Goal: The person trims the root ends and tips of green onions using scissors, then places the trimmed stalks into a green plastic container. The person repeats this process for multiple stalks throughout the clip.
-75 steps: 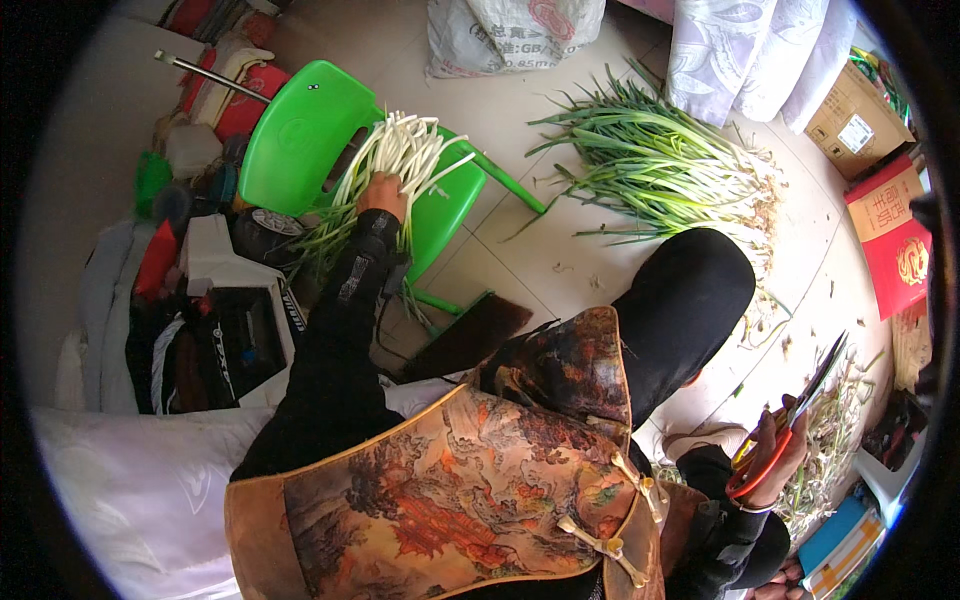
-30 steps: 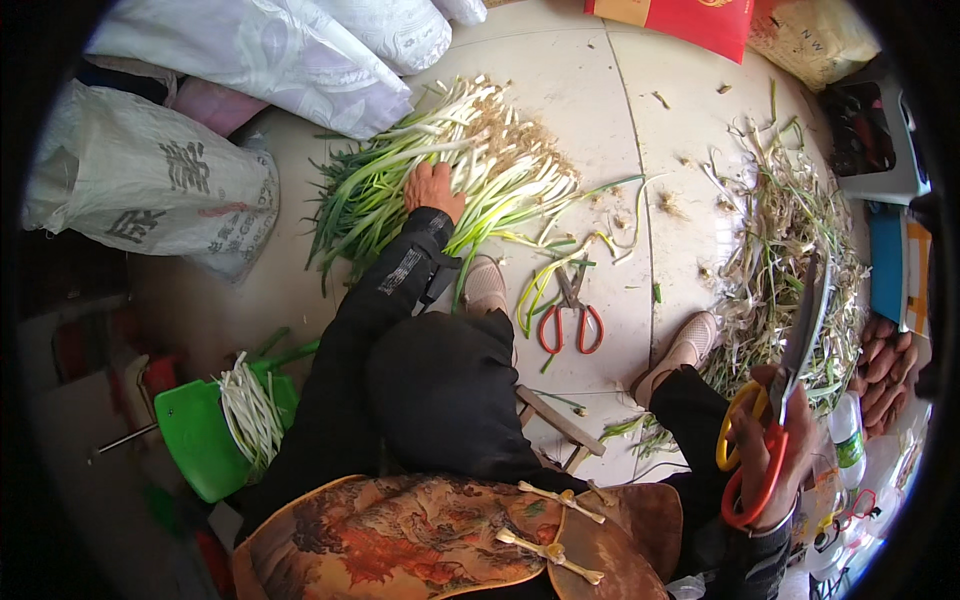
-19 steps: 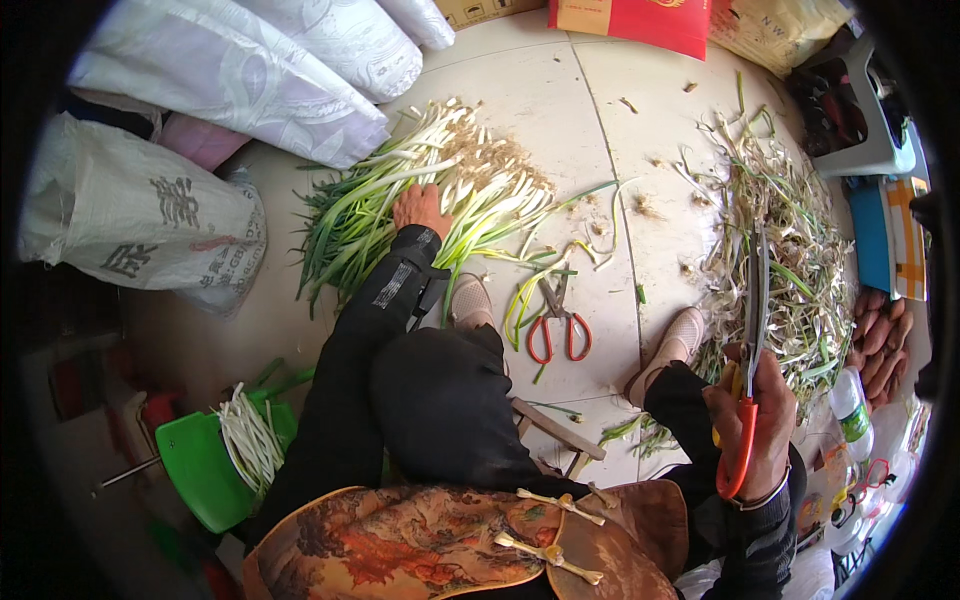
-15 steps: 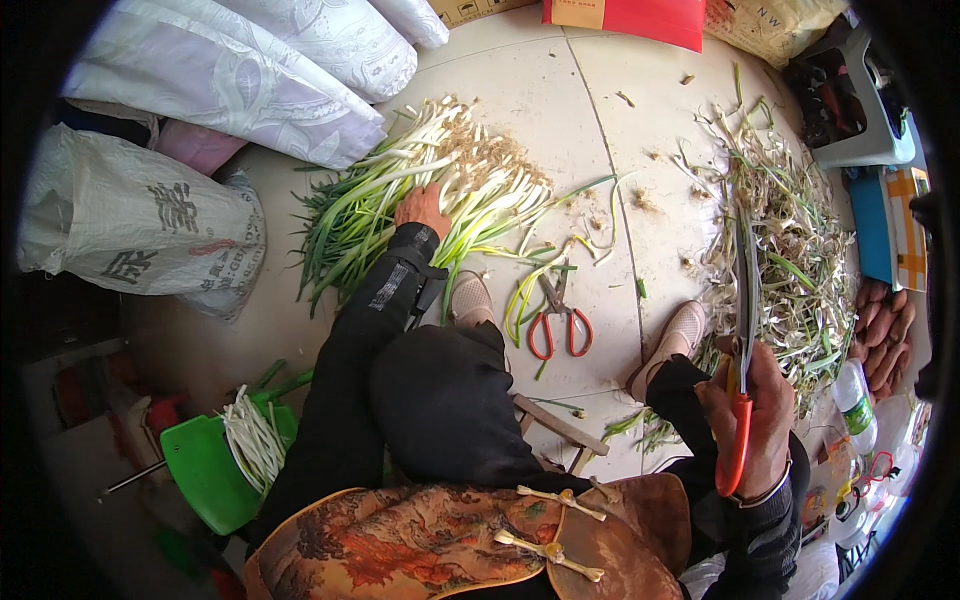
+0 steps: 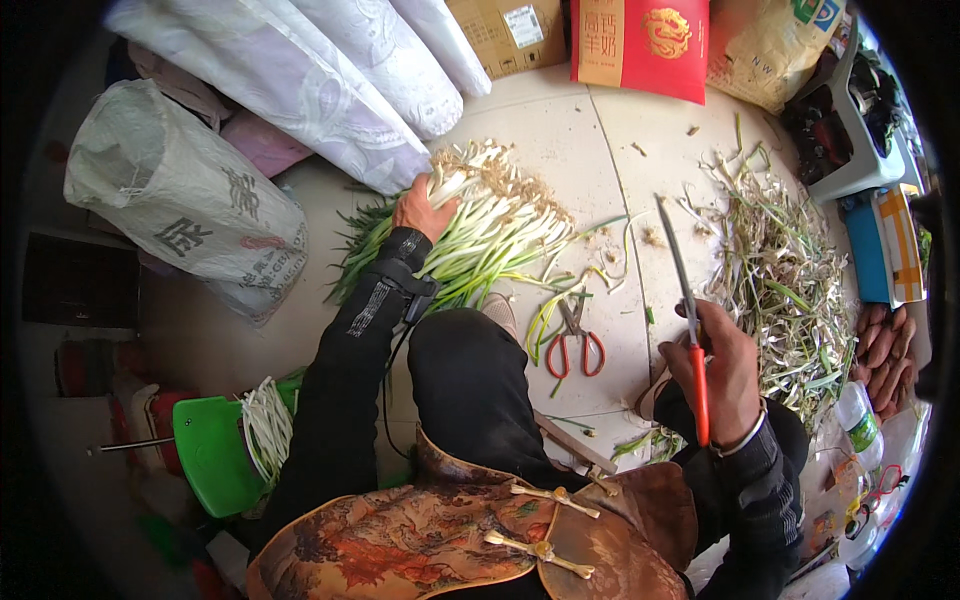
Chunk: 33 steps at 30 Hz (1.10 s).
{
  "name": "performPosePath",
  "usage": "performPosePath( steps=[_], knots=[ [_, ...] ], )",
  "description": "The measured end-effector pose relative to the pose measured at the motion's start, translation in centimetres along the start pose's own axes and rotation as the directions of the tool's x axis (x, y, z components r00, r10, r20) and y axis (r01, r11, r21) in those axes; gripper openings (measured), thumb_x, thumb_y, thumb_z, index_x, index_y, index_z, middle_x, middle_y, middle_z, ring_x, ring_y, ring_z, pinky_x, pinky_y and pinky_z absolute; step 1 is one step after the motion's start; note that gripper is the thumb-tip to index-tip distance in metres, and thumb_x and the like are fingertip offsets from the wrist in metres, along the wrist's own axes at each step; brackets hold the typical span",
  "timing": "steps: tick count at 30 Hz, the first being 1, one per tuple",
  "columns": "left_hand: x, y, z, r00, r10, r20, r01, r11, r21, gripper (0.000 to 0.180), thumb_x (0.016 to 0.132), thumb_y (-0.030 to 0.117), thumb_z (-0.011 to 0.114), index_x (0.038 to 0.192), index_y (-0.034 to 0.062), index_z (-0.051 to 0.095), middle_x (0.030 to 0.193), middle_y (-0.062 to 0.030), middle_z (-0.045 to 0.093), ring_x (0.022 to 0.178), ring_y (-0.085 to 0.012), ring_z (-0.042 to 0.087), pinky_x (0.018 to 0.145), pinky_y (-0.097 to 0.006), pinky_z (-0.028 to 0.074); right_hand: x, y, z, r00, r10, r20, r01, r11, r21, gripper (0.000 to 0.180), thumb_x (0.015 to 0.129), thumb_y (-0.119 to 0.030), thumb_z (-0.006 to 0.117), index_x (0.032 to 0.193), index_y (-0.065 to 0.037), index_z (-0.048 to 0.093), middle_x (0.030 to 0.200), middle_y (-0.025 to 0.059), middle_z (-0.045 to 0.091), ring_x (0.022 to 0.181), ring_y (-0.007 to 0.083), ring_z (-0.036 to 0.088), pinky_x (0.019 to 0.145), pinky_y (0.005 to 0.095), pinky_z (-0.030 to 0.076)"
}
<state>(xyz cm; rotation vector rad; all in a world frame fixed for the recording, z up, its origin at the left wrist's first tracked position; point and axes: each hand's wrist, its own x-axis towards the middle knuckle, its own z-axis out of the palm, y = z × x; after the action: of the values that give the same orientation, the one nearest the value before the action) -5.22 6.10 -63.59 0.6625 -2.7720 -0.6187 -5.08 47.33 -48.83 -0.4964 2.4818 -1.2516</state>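
Note:
A heap of scallions (image 5: pixel 490 225), green leaves to the left and whitish rooty ends to the upper right, lies on the floor ahead. My left hand (image 5: pixel 424 208) is closed on some of the scallions at the pile's left side, its fingertips partly hidden among the stalks. Over the floor at right, my right hand (image 5: pixel 725 370) grips the red handle of a knife (image 5: pixel 676 245), whose long narrow blade points up and away. Red-handled scissors (image 5: pixel 574 345) lie slightly open on the tiles between my feet, beside some loose leaves.
Trimmed leaves and peelings (image 5: pixel 780 290) form a long heap at right. A woven sack (image 5: pixel 190 200) and draped cloth (image 5: pixel 330 80) stand at left. Peeled white stalks (image 5: pixel 267 430) rest on a green stool (image 5: pixel 205 460). Boxes and a red bag (image 5: pixel 665 50) line the far side.
My left hand has shifted to the upper left part of the heap and closed on stalks. The knife has swung leftward, its blade now tilted left. The whole view has shifted slightly.

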Motion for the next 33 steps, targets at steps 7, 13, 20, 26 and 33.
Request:
performPosePath(
  steps=[7, 13, 20, 26, 33],
  knots=[
    [0.1, 12.2, -9.2, 0.968, 0.217, -0.124, -0.240, 0.947, -0.213, 0.046, 0.070, 0.026, 0.074, 0.104, 0.0005, 0.056, 0.089, -0.0218, 0.063, 0.085, -0.0362, 0.061, 0.075, -0.038, 0.048, -0.2, 0.5, 0.2, 0.970, -0.217, -0.111, 0.214, 0.976, -0.043, 0.032, 0.071, -0.006, 0.070, 0.098, 0.002, 0.055, 0.063, 0.0136, 0.053, 0.054, 0.0216, 0.052, 0.052, 0.0317, 0.043],
    [-1.6, 22.5, -14.0, 0.942, 0.323, 0.091, -0.155, 0.661, -0.734, 0.031, 0.076, 0.020, 0.073, 0.099, 0.0042, 0.058, 0.072, 0.0002, 0.058, 0.053, -0.0072, 0.049, 0.049, -0.024, 0.045, -0.5, -0.5, -1.0, 0.969, -0.185, -0.165, 0.210, 0.966, 0.149, 0.034, 0.076, -0.009, 0.070, 0.104, 0.002, 0.054, 0.065, 0.0033, 0.052, 0.055, 0.0097, 0.049, 0.052, 0.0246, 0.042],
    [-2.8, 26.4, -11.7, 0.817, 0.552, 0.166, 0.265, -0.105, -0.959, 0.022, 0.088, 0.030, 0.060, 0.086, 0.0102, 0.050, 0.062, 0.0022, 0.046, 0.052, -0.0091, 0.046, 0.056, -0.027, 0.042, 0.4, -1.9, -2.8, 0.987, -0.115, -0.109, 0.157, 0.805, 0.572, 0.028, 0.084, -0.012, 0.062, 0.104, 0.005, 0.051, 0.071, 0.0023, 0.054, 0.058, 0.0085, 0.051, 0.052, 0.0225, 0.045],
    [-1.3, 23.0, -6.5, 0.746, 0.609, 0.270, 0.538, -0.312, -0.783, 0.026, 0.088, 0.035, 0.059, 0.093, 0.0095, 0.054, 0.067, 0.0020, 0.045, 0.059, -0.0107, 0.045, 0.062, -0.030, 0.043, 2.0, 0.4, -2.1, 0.999, -0.043, 0.000, 0.035, 0.804, 0.594, 0.031, 0.082, -0.014, 0.065, 0.102, 0.006, 0.052, 0.071, 0.0034, 0.055, 0.056, 0.0088, 0.052, 0.051, 0.0222, 0.046],
    [-1.4, 19.9, -3.4, 0.815, 0.401, 0.419, 0.541, -0.267, -0.797, 0.026, 0.090, 0.032, 0.055, 0.099, 0.0078, 0.052, 0.072, -0.0004, 0.051, 0.063, -0.0126, 0.049, 0.062, -0.031, 0.045, 2.0, 4.2, -2.5, 0.992, 0.127, -0.013, -0.098, 0.818, 0.567, 0.033, 0.082, -0.014, 0.065, 0.104, 0.007, 0.053, 0.068, 0.0031, 0.055, 0.055, 0.0093, 0.053, 0.049, 0.0219, 0.045]
  ],
)
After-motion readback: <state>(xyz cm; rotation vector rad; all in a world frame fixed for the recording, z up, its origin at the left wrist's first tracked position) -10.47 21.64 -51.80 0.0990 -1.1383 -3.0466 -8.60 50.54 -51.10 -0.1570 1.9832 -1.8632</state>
